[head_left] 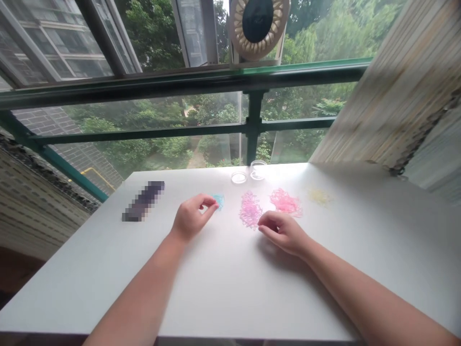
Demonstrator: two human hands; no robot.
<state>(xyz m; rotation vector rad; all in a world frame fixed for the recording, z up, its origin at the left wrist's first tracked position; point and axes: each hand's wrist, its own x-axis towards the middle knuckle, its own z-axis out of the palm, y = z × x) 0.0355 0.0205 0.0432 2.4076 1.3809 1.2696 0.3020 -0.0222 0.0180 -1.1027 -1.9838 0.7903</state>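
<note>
My left hand (194, 215) is closed in a pinch at the edge of a small pile of light-blue loops (219, 201). Whatever lies between its fingertips is too small to name. My right hand (283, 231) is pinched as well, its fingertips by the lower right edge of a pile of purple-pink loops (249, 210). I cannot make out what, if anything, it holds. Just beyond that hand lies a pile of pink loops (286, 202), and farther right a thin pile of yellow loops (320, 196). The loops are thin and translucent, like tiny rubber bands.
At the table's back edge are a clear round container (258, 171) and a clear round lid or dish (238, 178). A dark pixelated oblong (144, 202) lies on the left of the white table (216, 298). Behind stands a green railing (180, 81), with a curtain (374, 91) at right.
</note>
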